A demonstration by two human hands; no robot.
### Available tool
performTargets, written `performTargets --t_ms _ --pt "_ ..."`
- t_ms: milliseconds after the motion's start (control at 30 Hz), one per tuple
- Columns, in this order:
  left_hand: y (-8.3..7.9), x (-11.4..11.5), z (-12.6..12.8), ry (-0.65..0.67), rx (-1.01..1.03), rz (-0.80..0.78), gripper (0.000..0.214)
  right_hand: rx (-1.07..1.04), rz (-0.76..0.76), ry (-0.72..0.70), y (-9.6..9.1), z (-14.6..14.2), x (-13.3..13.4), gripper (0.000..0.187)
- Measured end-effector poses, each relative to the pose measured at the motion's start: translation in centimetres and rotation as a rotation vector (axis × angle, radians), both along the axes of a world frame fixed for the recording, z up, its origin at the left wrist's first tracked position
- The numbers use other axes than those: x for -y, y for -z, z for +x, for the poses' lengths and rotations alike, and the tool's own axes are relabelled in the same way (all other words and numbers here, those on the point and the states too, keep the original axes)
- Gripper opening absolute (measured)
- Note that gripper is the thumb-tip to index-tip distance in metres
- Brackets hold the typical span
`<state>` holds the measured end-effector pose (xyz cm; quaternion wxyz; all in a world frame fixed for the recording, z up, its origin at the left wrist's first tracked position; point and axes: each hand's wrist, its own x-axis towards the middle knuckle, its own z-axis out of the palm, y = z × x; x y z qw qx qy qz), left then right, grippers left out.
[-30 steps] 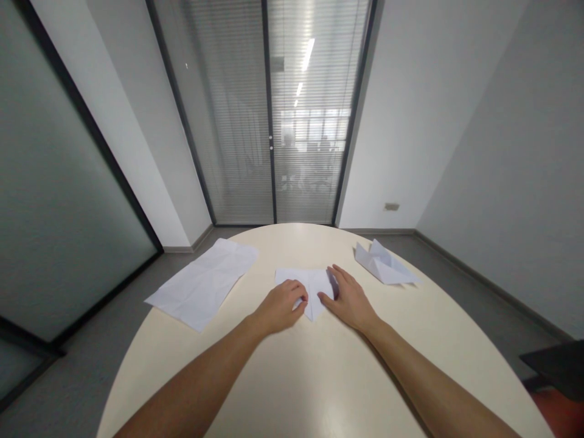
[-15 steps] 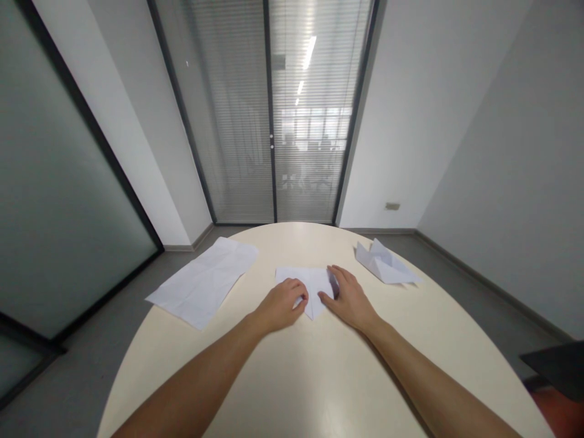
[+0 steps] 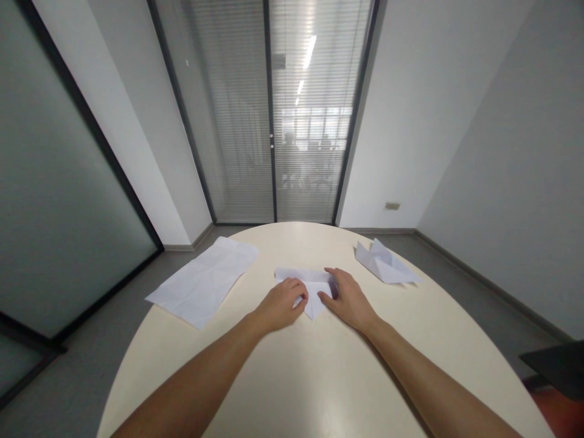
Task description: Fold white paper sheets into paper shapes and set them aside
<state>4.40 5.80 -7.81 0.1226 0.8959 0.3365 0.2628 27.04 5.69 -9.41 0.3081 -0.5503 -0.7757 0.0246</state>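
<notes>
A partly folded white paper (image 3: 312,285) lies in the middle of the round cream table (image 3: 319,377). My left hand (image 3: 279,304) rests on its left part with the fingers curled and pressing down. My right hand (image 3: 349,298) lies on its right part, fingers together, lifting the far right flap a little off the table. The paper's near point shows between my two thumbs.
A creased flat white sheet (image 3: 203,280) lies at the table's left edge. A folded paper boat (image 3: 383,263) sits at the far right. Glass doors with blinds (image 3: 269,115) stand beyond the table. A dark object (image 3: 556,365) juts in at the lower right.
The far edge of the folded paper has come nearer, its right flap raised by my right fingers. My left hand has stayed in place.
</notes>
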Motion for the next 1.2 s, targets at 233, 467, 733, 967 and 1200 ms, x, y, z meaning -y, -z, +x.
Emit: performTargets --t_ms 233,467,733,967,1200 --pt "-0.1 0.0 0.0 0.011 -0.005 0.001 0.010 0.000 -0.001 -0.052 -1.0 -0.3 0.5 0.034" --pt "0.0 0.0 0.0 0.011 -0.012 0.017 0.009 -0.024 -0.028 -0.088 -1.5 -0.5 0.8 0.028" --pt "-0.1 0.1 0.0 0.014 -0.011 0.034 0.008 -0.020 -0.058 -0.104 -1.5 -0.6 0.8 0.027" --pt "0.0 0.0 0.0 0.012 -0.019 0.037 0.008 -0.034 -0.074 -0.112 -1.2 -0.4 0.7 0.026" --pt "0.3 -0.2 0.0 -0.002 -0.040 0.057 0.007 -0.042 -0.070 -0.133 -0.9 -0.4 0.5 0.026"
